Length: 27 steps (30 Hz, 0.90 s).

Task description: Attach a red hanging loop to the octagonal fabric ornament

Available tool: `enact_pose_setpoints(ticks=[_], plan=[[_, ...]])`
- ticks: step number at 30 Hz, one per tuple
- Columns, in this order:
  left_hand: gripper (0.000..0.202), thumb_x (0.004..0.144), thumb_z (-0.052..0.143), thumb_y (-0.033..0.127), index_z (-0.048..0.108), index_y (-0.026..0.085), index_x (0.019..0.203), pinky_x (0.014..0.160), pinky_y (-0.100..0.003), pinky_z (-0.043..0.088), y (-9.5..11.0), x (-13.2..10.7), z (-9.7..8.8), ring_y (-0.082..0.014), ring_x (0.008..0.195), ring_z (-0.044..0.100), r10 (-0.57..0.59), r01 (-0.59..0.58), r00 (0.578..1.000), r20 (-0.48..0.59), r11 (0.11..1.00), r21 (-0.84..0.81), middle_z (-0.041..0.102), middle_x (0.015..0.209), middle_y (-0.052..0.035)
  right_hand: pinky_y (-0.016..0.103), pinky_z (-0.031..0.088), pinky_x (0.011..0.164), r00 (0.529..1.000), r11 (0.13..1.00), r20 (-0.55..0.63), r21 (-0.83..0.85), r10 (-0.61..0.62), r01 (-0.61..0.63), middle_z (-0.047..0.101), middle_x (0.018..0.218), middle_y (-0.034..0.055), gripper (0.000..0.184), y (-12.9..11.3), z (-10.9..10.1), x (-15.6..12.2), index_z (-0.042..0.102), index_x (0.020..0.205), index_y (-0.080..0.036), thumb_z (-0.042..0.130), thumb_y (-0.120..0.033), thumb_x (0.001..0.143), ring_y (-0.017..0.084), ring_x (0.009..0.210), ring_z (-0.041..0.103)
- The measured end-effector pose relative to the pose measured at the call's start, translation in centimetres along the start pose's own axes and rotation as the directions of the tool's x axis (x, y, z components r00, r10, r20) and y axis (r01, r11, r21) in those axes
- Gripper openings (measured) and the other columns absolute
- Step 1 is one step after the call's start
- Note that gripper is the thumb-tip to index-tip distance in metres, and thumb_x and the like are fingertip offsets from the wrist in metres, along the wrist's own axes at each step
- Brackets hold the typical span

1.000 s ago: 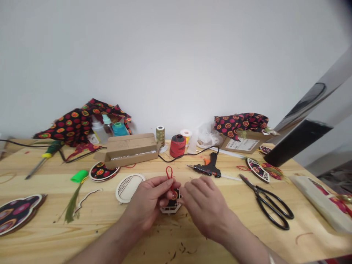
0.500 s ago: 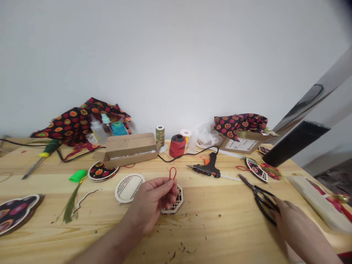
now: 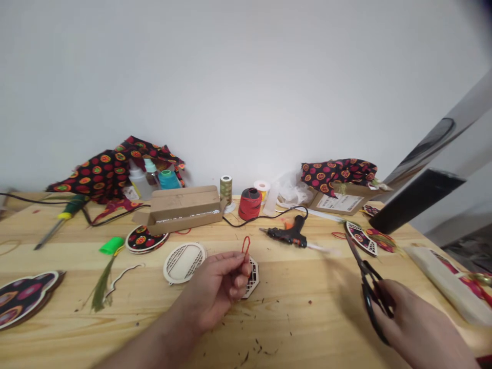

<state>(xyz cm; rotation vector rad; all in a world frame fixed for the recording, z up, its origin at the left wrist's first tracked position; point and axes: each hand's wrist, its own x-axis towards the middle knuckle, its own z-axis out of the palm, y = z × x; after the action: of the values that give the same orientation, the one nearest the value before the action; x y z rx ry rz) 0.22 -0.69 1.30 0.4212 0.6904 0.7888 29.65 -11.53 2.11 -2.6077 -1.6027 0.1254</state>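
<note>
Red cord [image 3: 246, 244] stands as a small upright loop near the middle of the worktop [image 3: 307, 328], pinched at its base.

The pale wooden worktop carries everything. At its back left lies a heap of black fabric [image 3: 111, 174] printed with red and orange discs, and a long cardboard box [image 3: 180, 209] sits in front of it.

The left hand [image 3: 215, 294] lies near the middle. Its thumb and forefinger are pressed together on the cord, and the other fingers are curled under. The right hand [image 3: 415, 328] is well apart, at the lower right. Its fingers are closed through the handles of the black scissors [image 3: 363, 271], which look lifted off the wood. The blades point away toward the back wall and are too blurred to show whether they are parted.

A black glue gun [image 3: 288, 236] lies farther back, between the two hands. A round lattice frame [image 3: 184, 261] lies just beside the left hand, on its left. The octagonal lattice piece [image 3: 253, 277] lies flat under the left fingertips, with the loop rising at its upper edge.

As I judge it, the loop is already formed and held against the octagon. Whether it is fixed there cannot be told, because the cord's ends are hidden by the fingers. The scissors are gripped but nowhere near the cord, so no cut is under way.
</note>
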Motion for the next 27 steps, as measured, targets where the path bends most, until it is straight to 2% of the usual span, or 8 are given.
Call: enact_pose_setpoints(ticks=[4, 7, 9, 11, 14, 20, 24, 27], plan=[[0.014, 0.075, 0.058, 0.006, 0.061, 0.006, 0.062, 0.035, -0.011, 0.026, 0.3, 0.2, -0.1, -0.0023, 0.040, 0.041, -0.009, 0.009, 1.000, -0.002, 1.000, -0.027, 0.055, 0.057, -0.0031, 0.027, 0.048, 0.052, 0.974, 0.931, -0.066, 0.284, -0.218, 0.228, 0.067, 0.067, 0.0042, 0.020, -1.6, 1.3, 0.6, 0.056, 0.081, -0.021, 0.043, -0.036, 0.078, 0.020, 0.059, 0.064], [0.017, 0.076, 0.056, 0.005, 0.061, 0.006, 0.060, 0.034, -0.011, 0.025, 0.3, 0.3, 0.1, -0.0020, 0.039, 0.040, -0.009, 0.008, 1.000, -0.004, 1.000, -0.025, 0.055, 0.057, -0.0032, 0.024, 0.051, 0.057, 0.924, 0.832, -0.210, 0.403, -0.321, 0.381, 0.066, 0.076, 0.0048, 0.021, -2.7, 1.8, 0.9, 0.054, 0.094, -0.019, 0.045, -0.033, 0.081, 0.018, 0.066, 0.064], [0.017, 0.077, 0.055, 0.005, 0.061, 0.006, 0.061, 0.033, -0.011, 0.025, 0.3, 0.3, 0.1, -0.0018, 0.038, 0.039, -0.024, 0.023, 1.000, -0.004, 0.999, -0.028, 0.055, 0.056, -0.0034, 0.023, 0.049, 0.052, 0.862, 0.795, -0.319, 0.353, -0.394, 0.493, 0.062, 0.070, 0.0024, 0.021, -3.9, 1.5, 0.8, 0.052, 0.095, -0.019, 0.052, -0.034, 0.080, 0.016, 0.059, 0.060], [0.018, 0.079, 0.053, 0.006, 0.061, 0.006, 0.063, 0.033, -0.010, 0.024, 0.2, 0.2, 0.0, -0.0016, 0.037, 0.040, -0.039, 0.039, 0.999, -0.003, 0.998, -0.038, 0.055, 0.057, -0.0036, 0.024, 0.047, 0.050, 0.760, 0.752, -0.408, 0.224, -0.505, 0.620, 0.058, 0.069, 0.0019, 0.024, -5.6, 1.1, 0.8, 0.051, 0.095, -0.018, 0.057, -0.035, 0.079, 0.016, 0.056, 0.056], [0.021, 0.082, 0.050, 0.006, 0.060, 0.006, 0.063, 0.032, -0.009, 0.022, 0.3, 0.3, -0.2, -0.0005, 0.036, 0.038, -0.062, 0.062, 0.998, 0.006, 0.996, -0.064, 0.055, 0.057, -0.0031, 0.031, 0.049, 0.059, 0.621, 0.675, -0.464, 0.064, -0.632, 0.735, 0.058, 0.084, 0.0087, 0.035, -8.5, 0.5, 1.2, 0.050, 0.101, -0.015, 0.060, -0.036, 0.075, 0.021, 0.072, 0.057], [0.024, 0.085, 0.044, 0.006, 0.058, 0.006, 0.066, 0.031, -0.009, 0.021, 0.9, 0.5, -0.4, 0.0006, 0.034, 0.036, -0.083, 0.086, 0.996, 0.024, 0.984, -0.156, 0.051, 0.055, -0.0005, 0.034, 0.049, 0.060, 0.433, 0.570, -0.521, -0.130, -0.736, 0.811, 0.059, 0.080, 0.0105, 0.027, -12.3, 1.6, 3.9, 0.055, 0.097, -0.011, 0.056, -0.032, 0.080, 0.024, 0.074, 0.055], [0.026, 0.086, 0.041, 0.006, 0.055, 0.008, 0.065, 0.030, -0.008, 0.021, 1.2, 0.4, -0.2, 0.0011, 0.032, 0.035, -0.079, 0.077, 0.997, -0.004, 0.979, -0.190, 0.048, 0.055, 0.0014, 0.033, 0.049, 0.062, 0.334, 0.570, -0.652, -0.185, -0.680, 0.801, 0.061, 0.080, 0.0123, 0.034, -12.3, 3.2, 4.9, 0.054, 0.102, -0.008, 0.054, -0.037, 0.084, 0.023, 0.076, 0.056], [0.028, 0.088, 0.039, 0.007, 0.053, 0.008, 0.064, 0.030, -0.008, 0.021, 1.4, 0.4, -0.2, 0.0019, 0.032, 0.034, -0.075, 0.069, 0.997, -0.021, 0.975, -0.213, 0.047, 0.054, 0.0022, 0.032, 0.049, 0.062, 0.289, 0.560, -0.668, -0.231, -0.686, 0.796, 0.062, 0.079, 0.0128, 0.035, -11.8, 3.8, 4.9, 0.055, 0.102, -0.007, 0.055, -0.038, 0.084, 0.023, 0.075, 0.057]])
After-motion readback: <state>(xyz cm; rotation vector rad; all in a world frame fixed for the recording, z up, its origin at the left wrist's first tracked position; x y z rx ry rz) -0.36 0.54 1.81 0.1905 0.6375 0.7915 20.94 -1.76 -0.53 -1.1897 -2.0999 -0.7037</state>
